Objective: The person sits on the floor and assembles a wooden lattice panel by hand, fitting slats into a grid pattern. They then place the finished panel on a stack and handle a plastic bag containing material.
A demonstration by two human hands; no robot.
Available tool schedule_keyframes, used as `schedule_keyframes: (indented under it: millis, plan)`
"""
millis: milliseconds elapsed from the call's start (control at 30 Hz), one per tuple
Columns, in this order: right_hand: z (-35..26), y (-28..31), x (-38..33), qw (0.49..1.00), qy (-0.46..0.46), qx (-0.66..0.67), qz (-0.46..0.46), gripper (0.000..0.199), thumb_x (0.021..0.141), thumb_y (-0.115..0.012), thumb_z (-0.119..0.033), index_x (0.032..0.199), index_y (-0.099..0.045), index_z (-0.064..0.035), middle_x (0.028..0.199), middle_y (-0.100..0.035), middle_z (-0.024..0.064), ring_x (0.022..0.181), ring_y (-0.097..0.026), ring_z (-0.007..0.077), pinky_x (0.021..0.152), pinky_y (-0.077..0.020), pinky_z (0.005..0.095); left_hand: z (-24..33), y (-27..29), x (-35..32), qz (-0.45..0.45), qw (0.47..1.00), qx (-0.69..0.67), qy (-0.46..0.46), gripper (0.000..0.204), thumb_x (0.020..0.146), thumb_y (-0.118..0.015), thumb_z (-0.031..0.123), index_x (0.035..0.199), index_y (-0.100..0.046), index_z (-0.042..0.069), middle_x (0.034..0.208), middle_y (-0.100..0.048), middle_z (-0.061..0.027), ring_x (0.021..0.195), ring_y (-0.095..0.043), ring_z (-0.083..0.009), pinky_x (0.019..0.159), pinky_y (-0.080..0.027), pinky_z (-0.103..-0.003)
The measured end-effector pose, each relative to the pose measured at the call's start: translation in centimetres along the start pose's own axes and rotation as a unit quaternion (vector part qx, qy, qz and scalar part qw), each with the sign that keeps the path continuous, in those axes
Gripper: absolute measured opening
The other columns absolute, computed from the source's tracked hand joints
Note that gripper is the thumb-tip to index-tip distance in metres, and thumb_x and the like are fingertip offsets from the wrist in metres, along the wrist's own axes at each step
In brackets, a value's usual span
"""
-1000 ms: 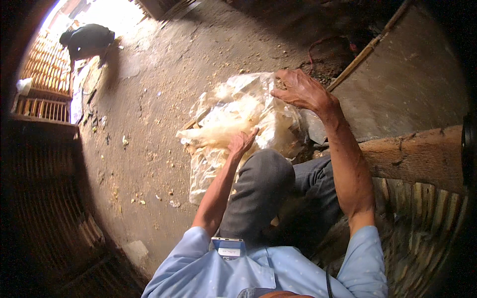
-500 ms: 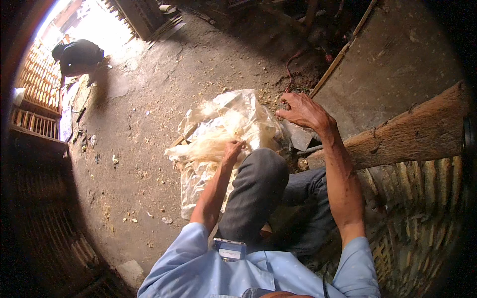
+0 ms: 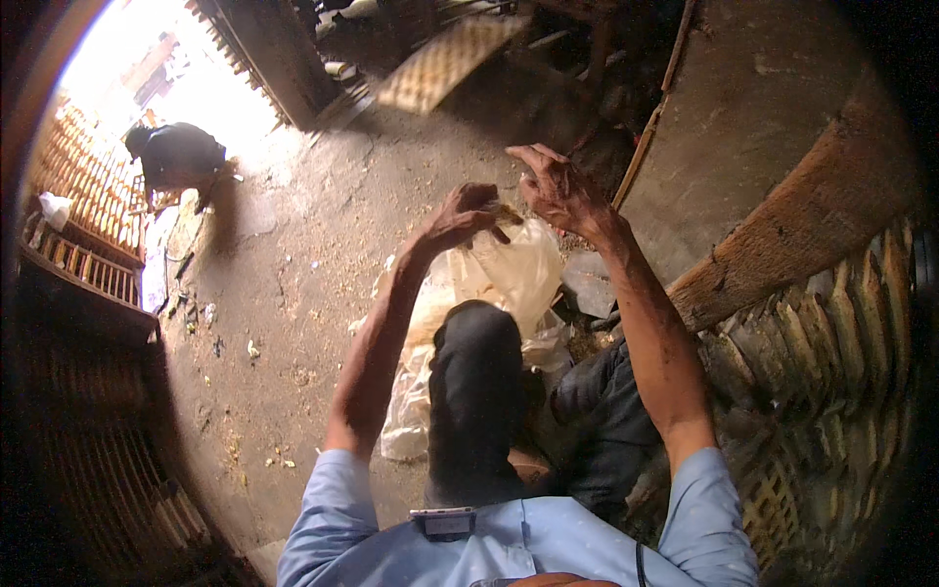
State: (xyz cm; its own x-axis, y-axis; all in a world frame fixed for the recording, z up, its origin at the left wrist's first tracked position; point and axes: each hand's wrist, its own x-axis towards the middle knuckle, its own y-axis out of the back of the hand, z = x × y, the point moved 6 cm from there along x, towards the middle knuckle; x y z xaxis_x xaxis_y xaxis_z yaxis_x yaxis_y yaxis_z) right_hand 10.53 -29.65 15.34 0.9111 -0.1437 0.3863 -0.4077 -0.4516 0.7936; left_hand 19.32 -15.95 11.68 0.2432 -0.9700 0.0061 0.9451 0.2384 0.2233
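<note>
The pale plastic bag [image 3: 509, 269] is gripped at its bunched edge by the left hand [image 3: 462, 217], the nearer, and draped back toward the knee [image 3: 477, 338]. The right hand [image 3: 564, 194] is held just beside, part-curled; its grip cannot be determined.

cream plastic [image 3: 514, 279]; light-blue shirt [image 3: 592, 540]; dark grey trousers [image 3: 474, 401]

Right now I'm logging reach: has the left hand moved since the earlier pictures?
Yes, forward. Earlier slightly below the level of the grey flat piece right of the plastic sheet, the left hand is now clearly above that level in the picture.
</note>
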Motion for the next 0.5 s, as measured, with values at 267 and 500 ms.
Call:
schedule_keyframes:
  millis: [267, 500]
  plan:
    - [-1.1, 0.9, 0.7, 0.973, 0.009, 0.209, -0.102, 0.033, 0.08, -0.065, -0.024, 0.103, -0.069, 0.0, 0.09, -0.071, 0.0097, 0.087, -0.065, 0.0161, 0.08, -0.0527, 0.0328, 6.0, 2.7, 0.4, -0.037, 0.988, 0.151, -0.021, 0.044, 0.083, -0.075, 0.04, 0.103, -0.067, 0.002, 0.086, -0.073, -0.0056, 0.075, -0.07, -0.0132, 0.053, -0.053, -0.028]
    - [0.7, 4.7, -2.6, 0.978, -0.076, 0.19, -0.025, 0.022, 0.084, -0.064, -0.022, 0.083, -0.066, -0.0003, 0.074, -0.065, 0.0066, 0.07, -0.057, 0.0111, 0.064, -0.048, 0.0291, 3.7, 4.3, -3.8, -0.027, 0.9, 0.43, 0.068, 0.023, 0.076, -0.082, 0.02, 0.088, -0.07, 0.005, 0.081, -0.07, -0.0038, 0.074, -0.065, -0.0135, 0.07, -0.052, -0.031]
